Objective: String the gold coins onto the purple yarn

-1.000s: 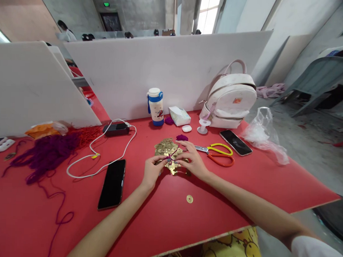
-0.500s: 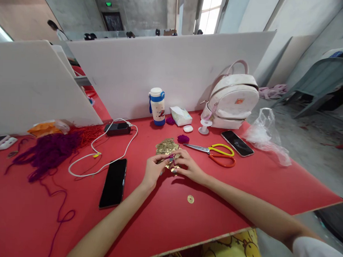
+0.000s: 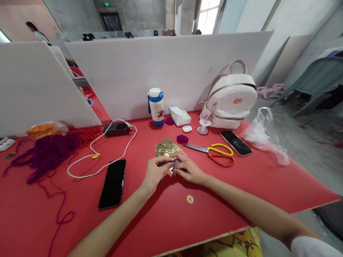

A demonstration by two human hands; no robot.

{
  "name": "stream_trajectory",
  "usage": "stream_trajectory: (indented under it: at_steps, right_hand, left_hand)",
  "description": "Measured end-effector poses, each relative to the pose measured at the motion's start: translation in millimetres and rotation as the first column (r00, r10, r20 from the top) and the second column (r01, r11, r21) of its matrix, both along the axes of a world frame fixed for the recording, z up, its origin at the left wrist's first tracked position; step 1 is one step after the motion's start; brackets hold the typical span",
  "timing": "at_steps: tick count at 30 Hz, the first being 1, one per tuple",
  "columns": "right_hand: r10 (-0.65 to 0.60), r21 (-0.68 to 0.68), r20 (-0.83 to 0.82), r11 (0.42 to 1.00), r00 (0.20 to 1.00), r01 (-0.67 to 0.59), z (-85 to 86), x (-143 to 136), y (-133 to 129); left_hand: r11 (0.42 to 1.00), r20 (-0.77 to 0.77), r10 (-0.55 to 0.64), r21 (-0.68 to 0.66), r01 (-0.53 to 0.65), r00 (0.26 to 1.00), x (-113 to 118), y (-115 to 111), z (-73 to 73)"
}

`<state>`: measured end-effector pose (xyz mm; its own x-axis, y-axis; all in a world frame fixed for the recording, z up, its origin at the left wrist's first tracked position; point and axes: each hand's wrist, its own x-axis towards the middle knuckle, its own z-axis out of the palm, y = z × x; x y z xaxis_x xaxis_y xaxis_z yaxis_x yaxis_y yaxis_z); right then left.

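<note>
My left hand (image 3: 156, 171) and my right hand (image 3: 189, 169) meet at the middle of the red table, fingertips pinched together. Between them shows a short bit of purple yarn (image 3: 175, 159), which both hands grip; most of it is hidden by the fingers. Just beyond the fingers lies a pile of gold-coloured coins (image 3: 166, 146), partly covered by my hands. One single coin (image 3: 189, 199) with a square centre hole lies nearer to me. A small purple yarn ball (image 3: 182, 139) sits right of the pile, close to the tips of the scissors (image 3: 212, 149).
A black phone (image 3: 112, 184), a white cable (image 3: 101, 170) and a purple yarn heap (image 3: 51, 150) lie to the left. A bottle (image 3: 156, 107), tissue pack (image 3: 179, 116), spool (image 3: 204, 126) and white backpack (image 3: 231, 100) stand at the back. Another phone (image 3: 236, 142) and a plastic bag (image 3: 265, 135) lie right.
My fingers have shifted slightly around the purple yarn, and the two hands stay close together. The view has moved a little. A person in the background has moved left.
</note>
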<state>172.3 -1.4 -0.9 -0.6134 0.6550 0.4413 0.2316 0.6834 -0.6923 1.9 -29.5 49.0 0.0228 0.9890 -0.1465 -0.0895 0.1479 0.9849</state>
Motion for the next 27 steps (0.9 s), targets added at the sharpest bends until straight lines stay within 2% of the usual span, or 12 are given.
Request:
stream_trajectory:
  at_steps: [7, 11, 14, 17, 19, 24, 27]
  right_hand:
    - [-0.058, -0.002, 0.005, 0.998, 0.998, 0.058, 0.7, -1, 2]
    - [-0.112, -0.039, -0.086, 0.993, 0.99, 0.109, 0.2, -1, 4]
    - [-0.135, -0.16, -0.199, 0.982, 0.971, 0.104, 0.9, 1, 5]
    - [-0.125, -0.357, -0.294, 0.934, 0.948, 0.012, 2.1, 3, 5]
    - [-0.117, -0.435, -0.335, 0.9, 0.935, -0.043, 2.9, 3, 4]
    - [-0.142, -0.531, -0.372, 0.843, 0.917, -0.085, 6.3, 2, 2]
    - [-0.153, -0.541, -0.401, 0.835, 0.903, -0.098, 9.0, 2, 1]
  left_hand:
    - [1.0, -0.05, -0.007, 0.025, 0.009, 0.999, -4, 7, -9.6]
    - [0.999, -0.089, 0.003, 0.053, 0.002, 0.996, -9, 13, -14.6]
    - [0.996, -0.128, -0.012, 0.087, 0.023, 0.992, -11, 17, -18.9]
    - [0.992, -0.174, -0.035, 0.11, 0.055, 0.984, -11, 17, -25.3]
    - [0.99, -0.203, -0.059, 0.117, 0.084, 0.977, -10, 17, -29.5]
    - [0.981, -0.217, -0.089, 0.149, 0.123, 0.972, -9, 15, -34.5]
    - [0.974, -0.225, -0.084, 0.189, 0.128, 0.971, -9, 15, -34.5]
